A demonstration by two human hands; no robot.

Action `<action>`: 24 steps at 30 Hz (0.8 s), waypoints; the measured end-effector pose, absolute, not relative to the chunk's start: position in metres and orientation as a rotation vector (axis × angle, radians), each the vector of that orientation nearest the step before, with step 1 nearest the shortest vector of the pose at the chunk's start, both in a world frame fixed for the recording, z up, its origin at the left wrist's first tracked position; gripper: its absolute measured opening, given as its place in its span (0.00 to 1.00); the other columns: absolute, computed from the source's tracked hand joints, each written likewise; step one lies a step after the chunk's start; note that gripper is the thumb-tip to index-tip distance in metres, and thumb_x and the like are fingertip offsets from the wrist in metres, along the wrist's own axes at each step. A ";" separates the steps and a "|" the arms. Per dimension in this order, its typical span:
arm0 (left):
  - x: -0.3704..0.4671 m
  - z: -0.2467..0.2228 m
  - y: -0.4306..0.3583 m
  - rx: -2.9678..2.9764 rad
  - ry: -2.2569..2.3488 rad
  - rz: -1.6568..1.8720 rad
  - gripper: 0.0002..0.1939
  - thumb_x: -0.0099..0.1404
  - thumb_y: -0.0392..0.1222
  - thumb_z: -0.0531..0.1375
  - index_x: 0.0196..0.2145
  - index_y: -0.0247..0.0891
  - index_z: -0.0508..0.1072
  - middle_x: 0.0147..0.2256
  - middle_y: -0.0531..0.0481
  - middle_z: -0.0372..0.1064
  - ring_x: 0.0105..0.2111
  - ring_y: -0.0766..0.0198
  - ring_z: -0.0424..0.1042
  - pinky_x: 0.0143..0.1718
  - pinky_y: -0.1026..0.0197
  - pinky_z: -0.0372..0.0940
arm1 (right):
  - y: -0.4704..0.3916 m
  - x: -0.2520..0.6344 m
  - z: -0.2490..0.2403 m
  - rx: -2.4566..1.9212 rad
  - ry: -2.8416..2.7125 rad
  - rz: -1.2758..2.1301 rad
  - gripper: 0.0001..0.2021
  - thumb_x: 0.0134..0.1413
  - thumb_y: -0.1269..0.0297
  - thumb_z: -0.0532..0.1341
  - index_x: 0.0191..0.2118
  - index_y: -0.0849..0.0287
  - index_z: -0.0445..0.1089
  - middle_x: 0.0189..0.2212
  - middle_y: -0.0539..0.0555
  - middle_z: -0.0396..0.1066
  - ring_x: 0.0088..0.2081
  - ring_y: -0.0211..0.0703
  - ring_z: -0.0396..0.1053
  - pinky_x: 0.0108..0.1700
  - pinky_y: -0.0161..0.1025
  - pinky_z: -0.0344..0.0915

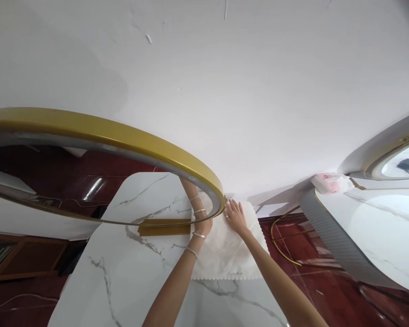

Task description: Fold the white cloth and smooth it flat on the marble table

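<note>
A white cloth (229,261) with a scalloped edge lies spread over the right part of a white marble-patterned tabletop (146,284). My right hand (236,217) rests flat on the cloth near the wall, fingers extended and a ring on one of them. Beside the lower rim of a gold-framed oval mirror (122,129) is my left hand (203,227), at the cloth's left side. Its fingers are mostly hidden, so their grip does not show. Bracelets circle the left wrist, and the mirror reflects a forearm and part of the table.
A second table (388,231) with a grey ribbed side stands to the right, carrying a tissue pack (332,182). Another round mirror (404,150) hangs above it. A yellow hose (277,243) lies on the red floor between the tables. A wooden cabinet (29,259) appears at left.
</note>
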State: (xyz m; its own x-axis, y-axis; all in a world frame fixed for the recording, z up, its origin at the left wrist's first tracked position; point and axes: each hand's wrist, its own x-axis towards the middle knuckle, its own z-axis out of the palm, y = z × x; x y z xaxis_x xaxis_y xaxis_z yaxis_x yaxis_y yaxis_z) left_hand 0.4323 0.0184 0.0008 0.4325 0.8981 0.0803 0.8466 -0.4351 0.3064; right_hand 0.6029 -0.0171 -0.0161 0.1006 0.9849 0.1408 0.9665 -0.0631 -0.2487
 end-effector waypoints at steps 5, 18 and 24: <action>0.395 0.001 -0.049 2.546 1.590 0.399 0.24 0.69 0.37 0.45 0.60 0.31 0.60 0.61 0.39 0.58 0.62 0.50 0.55 0.61 0.45 0.53 | -0.112 0.607 -0.026 -2.055 -1.841 -0.180 0.26 0.64 0.58 0.45 0.67 0.54 0.47 0.65 0.57 0.49 0.67 0.52 0.43 0.64 0.55 0.44; 0.411 -0.009 -0.059 2.730 1.587 0.489 0.29 0.69 0.35 0.47 0.66 0.41 0.46 0.63 0.41 0.54 0.63 0.52 0.54 0.60 0.46 0.57 | -0.139 0.598 -0.026 -2.136 -1.827 -0.243 0.31 0.63 0.54 0.46 0.68 0.53 0.40 0.67 0.58 0.43 0.67 0.59 0.37 0.63 0.61 0.41; 0.430 -0.005 -0.032 2.669 1.589 0.584 0.29 0.68 0.31 0.43 0.65 0.42 0.50 0.61 0.45 0.58 0.60 0.56 0.59 0.59 0.49 0.59 | -0.098 0.611 -0.027 -2.159 -1.734 -0.243 0.25 0.64 0.52 0.46 0.63 0.52 0.56 0.61 0.57 0.59 0.64 0.52 0.49 0.62 0.53 0.48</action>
State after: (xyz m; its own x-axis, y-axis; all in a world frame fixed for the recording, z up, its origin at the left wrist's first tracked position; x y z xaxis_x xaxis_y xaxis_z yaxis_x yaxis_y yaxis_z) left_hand 0.4298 -0.0316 -0.0051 0.4264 0.8456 0.3213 0.8524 -0.4945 0.1701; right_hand 0.6113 -0.0975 -0.0271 0.2322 0.9066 0.3523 0.9686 -0.1823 -0.1692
